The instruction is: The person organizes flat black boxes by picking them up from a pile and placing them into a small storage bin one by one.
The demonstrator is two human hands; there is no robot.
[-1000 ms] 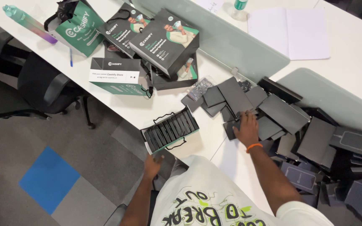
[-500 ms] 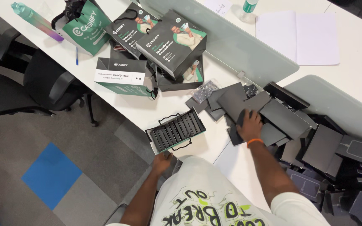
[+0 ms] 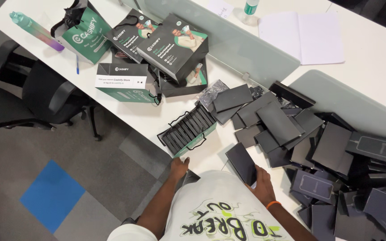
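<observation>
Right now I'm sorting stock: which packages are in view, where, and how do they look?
Green-and-black printed paper bags: heaped upper left on the white desk.
Open green bag of dark slabs: desk edge, by left hand.
Flat black rectangular boxes: piled right; right hand holds one.

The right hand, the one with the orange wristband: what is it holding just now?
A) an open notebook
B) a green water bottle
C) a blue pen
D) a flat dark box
D: the right hand grips a flat dark box at the table's near edge, beside the heap of like boxes; the bottle, pen and notebook lie far off, untouched.
</observation>
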